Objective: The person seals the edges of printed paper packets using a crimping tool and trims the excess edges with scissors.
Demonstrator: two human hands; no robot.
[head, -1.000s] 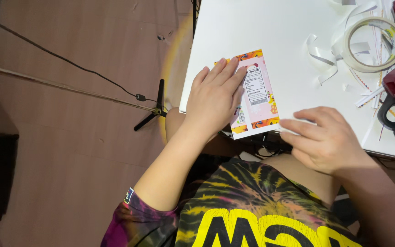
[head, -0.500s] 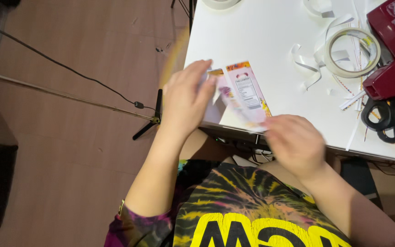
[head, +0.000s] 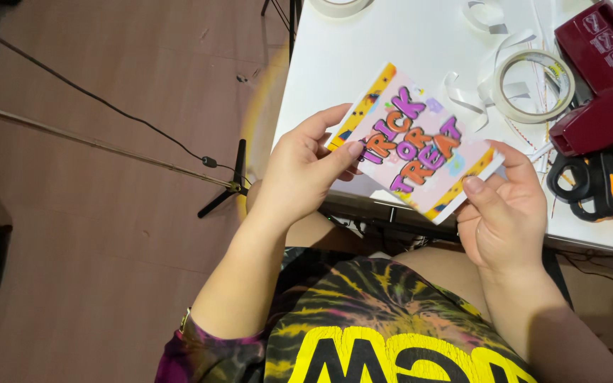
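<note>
Right now both hands lift a small flat box [head: 416, 142] clear of the white tabletop [head: 399, 35], just above its near edge, tilted so the printed pink face with bright bubble lettering and orange-yellow borders turns up toward the person. The left hand [head: 303, 177] pinches the box's left edge, thumb on the front and fingers curled behind, a grip that keeps the face unobstructed. The right hand [head: 509, 213] grips the lower right corner the same way, thumb on top and fingers underneath, so the box is steadied at two opposite ends and cannot swivel. Neither hand is open; both are closed on the box.

Farther back on the tabletop, well apart from the box, lie a roll of white tape [head: 533, 85] with loose curled strips [head: 466, 96] beside it, and a second roll [head: 340, 6] at the far edge. At the right sit a dark red tape dispenser [head: 601, 78] and, just beside it, black-and-orange scissors [head: 601, 188], all within reach of the right hand. Left of the tabletop, a thin black stand [head: 232, 186] and a cable [head: 94, 99] cross the brown floor [head: 72, 248].
</note>
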